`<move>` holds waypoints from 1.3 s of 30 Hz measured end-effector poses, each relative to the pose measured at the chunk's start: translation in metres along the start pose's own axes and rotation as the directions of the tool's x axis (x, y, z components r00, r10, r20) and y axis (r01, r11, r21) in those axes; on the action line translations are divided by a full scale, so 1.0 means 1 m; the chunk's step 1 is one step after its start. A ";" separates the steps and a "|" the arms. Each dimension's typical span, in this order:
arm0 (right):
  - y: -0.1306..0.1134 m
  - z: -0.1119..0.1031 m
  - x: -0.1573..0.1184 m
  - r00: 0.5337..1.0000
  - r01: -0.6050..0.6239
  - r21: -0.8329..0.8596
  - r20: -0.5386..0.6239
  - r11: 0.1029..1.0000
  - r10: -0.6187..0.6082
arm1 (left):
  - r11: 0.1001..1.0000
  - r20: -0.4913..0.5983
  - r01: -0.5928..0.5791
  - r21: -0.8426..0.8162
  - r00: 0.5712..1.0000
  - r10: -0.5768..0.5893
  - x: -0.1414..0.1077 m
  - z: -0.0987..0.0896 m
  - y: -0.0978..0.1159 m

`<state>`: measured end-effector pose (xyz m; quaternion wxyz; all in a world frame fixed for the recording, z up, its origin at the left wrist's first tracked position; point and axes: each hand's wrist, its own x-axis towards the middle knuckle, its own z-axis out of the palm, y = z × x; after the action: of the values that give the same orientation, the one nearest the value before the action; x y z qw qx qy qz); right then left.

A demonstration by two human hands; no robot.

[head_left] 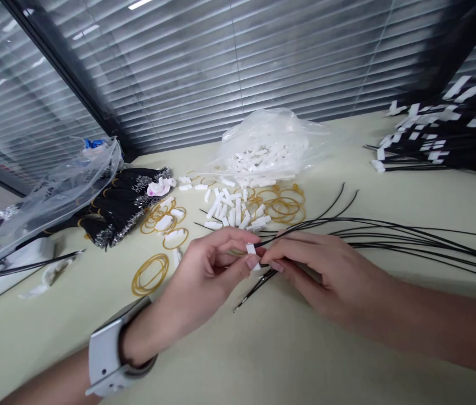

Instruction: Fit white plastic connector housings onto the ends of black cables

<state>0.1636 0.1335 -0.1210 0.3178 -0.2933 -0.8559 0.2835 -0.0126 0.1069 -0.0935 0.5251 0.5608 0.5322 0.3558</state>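
Note:
My left hand [210,275] pinches a small white connector housing [251,248] between thumb and fingers. Close against it, my right hand [322,264] is closed on a thin black cable, whose end meets the housing; how far in it sits is hidden by the fingertips. More loose black cables [411,225] run from under my right hand toward the right edge. Some bare cable ends [242,304] stick out below my fingers. Just beyond my hands lies a pile of white connector housings [232,208].
A clear plastic bag [267,140] of white housings stands by the window blinds. Yellow rubber bands [150,274] lie around the pile. Bundled black cables [124,197] and a plastic bag [86,180] are at left. At far right, cables with white ends [436,129] are stacked.

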 end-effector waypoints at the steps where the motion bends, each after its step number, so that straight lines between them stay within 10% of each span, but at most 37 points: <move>1: 0.000 -0.001 0.000 1.000 -0.028 0.053 0.010 0.998 0.028 | 0.999 0.031 0.028 -0.029 0.999 -0.028 0.001 -0.002 0.000; 8: -0.001 -0.006 -0.001 0.996 -0.075 0.220 -0.024 0.973 0.082 | 0.994 0.200 0.103 -0.046 0.975 -0.092 0.003 -0.008 -0.002; 18: -0.001 -0.005 -0.003 0.979 0.194 0.115 -0.081 0.974 -0.186 | 0.984 0.294 0.038 -0.175 0.956 0.016 0.003 -0.009 -0.004; 29: -0.004 -0.003 0.000 0.975 0.218 0.096 -0.075 0.971 -0.211 | 0.990 0.252 0.037 -0.133 0.968 -0.002 0.004 -0.006 -0.001; 34: -0.010 -0.008 -0.003 0.916 0.285 -0.250 -0.214 0.925 -0.340 | 0.994 0.101 0.083 -0.065 0.992 -0.077 0.006 -0.006 0.003; 39: -0.012 -0.010 -0.009 0.907 0.406 -0.511 0.125 0.758 -0.401 | 0.996 -0.015 0.009 0.094 1.000 -0.008 0.004 -0.009 0.004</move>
<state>0.1725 0.1225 -0.1102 0.2754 -0.1765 -0.9443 -0.0353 -0.0198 0.1136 -0.0888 0.4957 0.5798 0.5547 0.3323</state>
